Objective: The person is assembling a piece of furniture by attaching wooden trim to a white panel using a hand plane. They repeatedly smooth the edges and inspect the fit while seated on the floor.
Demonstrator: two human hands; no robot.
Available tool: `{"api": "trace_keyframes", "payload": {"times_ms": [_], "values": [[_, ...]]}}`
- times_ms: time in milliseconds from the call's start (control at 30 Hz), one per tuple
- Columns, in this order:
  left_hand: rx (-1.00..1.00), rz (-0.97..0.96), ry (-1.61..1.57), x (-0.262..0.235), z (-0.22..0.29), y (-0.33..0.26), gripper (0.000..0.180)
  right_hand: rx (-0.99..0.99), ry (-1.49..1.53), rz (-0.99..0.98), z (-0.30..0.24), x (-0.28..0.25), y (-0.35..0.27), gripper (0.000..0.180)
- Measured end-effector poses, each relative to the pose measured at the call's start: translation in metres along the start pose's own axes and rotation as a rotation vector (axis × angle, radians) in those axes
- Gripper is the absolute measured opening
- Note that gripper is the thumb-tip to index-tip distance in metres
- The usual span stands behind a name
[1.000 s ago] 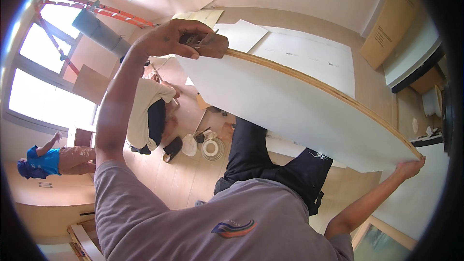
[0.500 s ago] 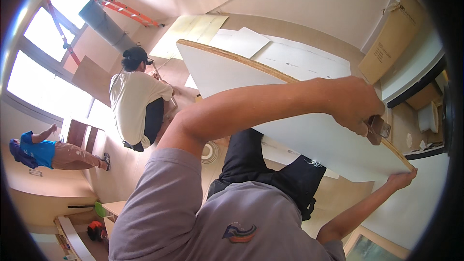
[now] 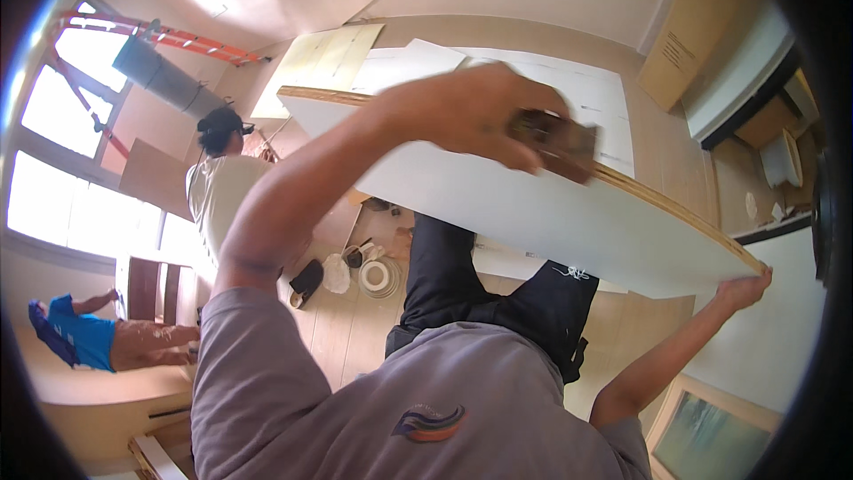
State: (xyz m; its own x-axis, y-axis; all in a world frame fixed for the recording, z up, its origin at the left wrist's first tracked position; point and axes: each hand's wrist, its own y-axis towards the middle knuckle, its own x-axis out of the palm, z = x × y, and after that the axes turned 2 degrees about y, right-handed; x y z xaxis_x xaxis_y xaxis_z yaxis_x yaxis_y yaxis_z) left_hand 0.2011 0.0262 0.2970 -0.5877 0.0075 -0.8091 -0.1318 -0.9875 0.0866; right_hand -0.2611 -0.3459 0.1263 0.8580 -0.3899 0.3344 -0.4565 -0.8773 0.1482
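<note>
A large white board [image 3: 533,213] stands on edge across my front, its bare brown edge facing up. My left hand [image 3: 471,111] is closed around a small brown wooden hand plane [image 3: 569,147], partly blurred by motion, at the middle of that edge. Out at the board's right end, my right hand [image 3: 745,289] grips the corner with the fingers wrapped over it. My legs in black trousers are behind the board's lower side.
One co-worker [image 3: 218,187] crouches at left; another in blue [image 3: 84,329] stands farther off. Beyond are an orange ladder [image 3: 169,36] and white sheets [image 3: 569,89] on the floor. A cable coil [image 3: 380,277] lies near my legs. A cardboard box [image 3: 684,36] leans at right.
My left hand has moved the hand plane leftward along the board's edge, from near the right end to its middle. My right hand stays at the corner. The view has shifted slightly.
</note>
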Motion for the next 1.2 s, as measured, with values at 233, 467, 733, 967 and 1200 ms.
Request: {"api": "trace_keyframes", "payload": {"times_ms": [233, 467, 733, 967, 1200], "values": [[-0.313, 0.026, 0.052, -0.05, -0.023, -0.083, 0.065, 0.026, -0.008, 0.018, -0.017, 0.016, -0.021, 0.052], [-0.494, 0.077, -0.109, -0.076, -0.055, -0.148, 0.069, 0.077, 0.017, 0.035, -0.011, 0.017, -0.025, 0.05], [-0.526, 0.123, -0.11, -0.098, -0.063, -0.198, 0.069, 0.051, -0.023, 0.023, -0.016, 0.017, -0.026, 0.049], [-0.383, 0.525, -0.36, -0.08, -0.087, -0.211, 0.064, 0.147, 0.06, 0.045, -0.009, 0.024, -0.028, 0.047], [-0.338, 1.252, -0.475, -0.068, -0.095, -0.213, 0.061, 0.054, -0.088, -0.255, 0.002, -0.006, 0.012, 0.039]]}}
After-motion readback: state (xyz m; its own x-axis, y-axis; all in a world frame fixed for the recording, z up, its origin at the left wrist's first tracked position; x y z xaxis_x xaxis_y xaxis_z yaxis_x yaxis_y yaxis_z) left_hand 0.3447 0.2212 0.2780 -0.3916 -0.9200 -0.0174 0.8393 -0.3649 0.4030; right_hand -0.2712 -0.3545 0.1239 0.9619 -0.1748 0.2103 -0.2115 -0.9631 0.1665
